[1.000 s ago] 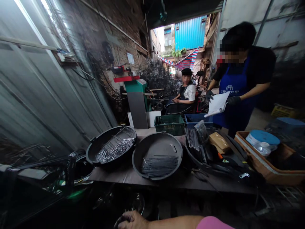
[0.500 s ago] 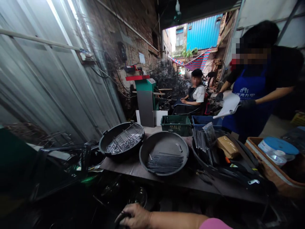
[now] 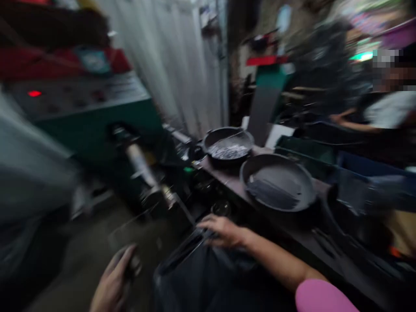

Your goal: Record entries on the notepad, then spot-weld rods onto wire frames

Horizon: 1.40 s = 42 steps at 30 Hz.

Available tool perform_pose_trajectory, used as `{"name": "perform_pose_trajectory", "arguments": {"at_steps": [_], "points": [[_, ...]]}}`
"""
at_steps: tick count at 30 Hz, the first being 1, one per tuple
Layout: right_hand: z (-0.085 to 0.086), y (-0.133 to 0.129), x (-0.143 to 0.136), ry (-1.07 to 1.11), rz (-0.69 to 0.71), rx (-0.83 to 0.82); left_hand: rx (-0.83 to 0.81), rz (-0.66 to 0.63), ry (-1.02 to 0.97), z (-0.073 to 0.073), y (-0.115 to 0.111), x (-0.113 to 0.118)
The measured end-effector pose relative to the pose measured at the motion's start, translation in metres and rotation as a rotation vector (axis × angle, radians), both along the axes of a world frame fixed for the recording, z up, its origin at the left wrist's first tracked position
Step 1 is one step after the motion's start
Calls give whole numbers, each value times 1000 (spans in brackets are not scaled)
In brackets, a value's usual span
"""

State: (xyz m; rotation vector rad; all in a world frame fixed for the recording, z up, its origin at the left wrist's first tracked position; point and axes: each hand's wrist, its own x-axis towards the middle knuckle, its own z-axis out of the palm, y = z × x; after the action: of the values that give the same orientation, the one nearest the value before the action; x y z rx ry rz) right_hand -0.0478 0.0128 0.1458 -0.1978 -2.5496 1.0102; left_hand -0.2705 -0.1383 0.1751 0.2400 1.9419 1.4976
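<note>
Bag (image 3: 208, 277), dark and slack, sits low between both hands: right hand (image 3: 224, 229) grips its rim, left hand (image 3: 113, 281) curls around something blurred, beside the surface (image 3: 227, 182).

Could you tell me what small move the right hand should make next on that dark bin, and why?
Probably close the right hand firmly on the rim of the dark bin before lifting or shifting it: the fingers only lie across the edge, and the left hand sits off to the side, apparently not on it. Blur hides the grip itself.
</note>
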Motion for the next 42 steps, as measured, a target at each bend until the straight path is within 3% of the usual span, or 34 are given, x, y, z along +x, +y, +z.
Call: {"name": "perform_pose_trajectory", "arguments": {"at_steps": [2,4,9,13,17,35,42], "points": [[4,9,-3,39,-14,-21,30,94,-31,-12,-19,-7],[4,10,-8,29,69,-40,229,31,-89,-21,-27,-13],[1,-15,-15,-153,265,113,337,-5,-122,-30,-28,-14],[-2,-24,-21,-322,201,302,340,-51,-132,-32,-30,-11],[2,-26,-25,-379,185,368,332,-60,-156,-35,-32,-7],[29,-31,-21,-482,242,266,336,-74,-206,-40,-41,6],[32,-29,-19,-468,248,267,336,-56,-210,-41,-42,10]]}}
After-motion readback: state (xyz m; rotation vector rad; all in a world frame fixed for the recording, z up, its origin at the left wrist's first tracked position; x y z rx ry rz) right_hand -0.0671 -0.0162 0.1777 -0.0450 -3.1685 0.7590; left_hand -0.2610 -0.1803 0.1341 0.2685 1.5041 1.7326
